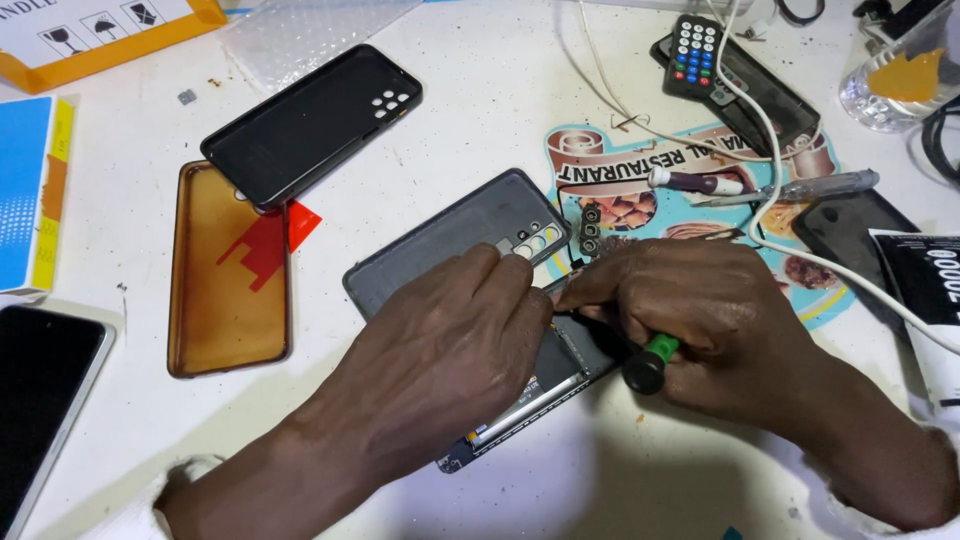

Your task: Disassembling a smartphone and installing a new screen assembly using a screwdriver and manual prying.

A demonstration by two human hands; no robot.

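My left hand point(450, 340) rests on an opened phone point(540, 385) whose inner board shows at its lower edge, fingers pressed near the top of it. My right hand point(700, 310) grips a small screwdriver with a green and black handle point(650, 362), its tip hidden under my fingers over the phone. The phone's grey back cover point(450, 240) with camera cutouts lies just behind my left hand. A small camera module point(590, 230) sits beside the cover.
A black phone case point(310, 125) overlaps a brown translucent case point(225, 270) at the left. Another phone point(40, 390) lies at the far left edge. A remote point(695, 50), white cable point(770, 190), two more screwdrivers point(770, 185) and a glass cup point(900, 80) lie to the right.
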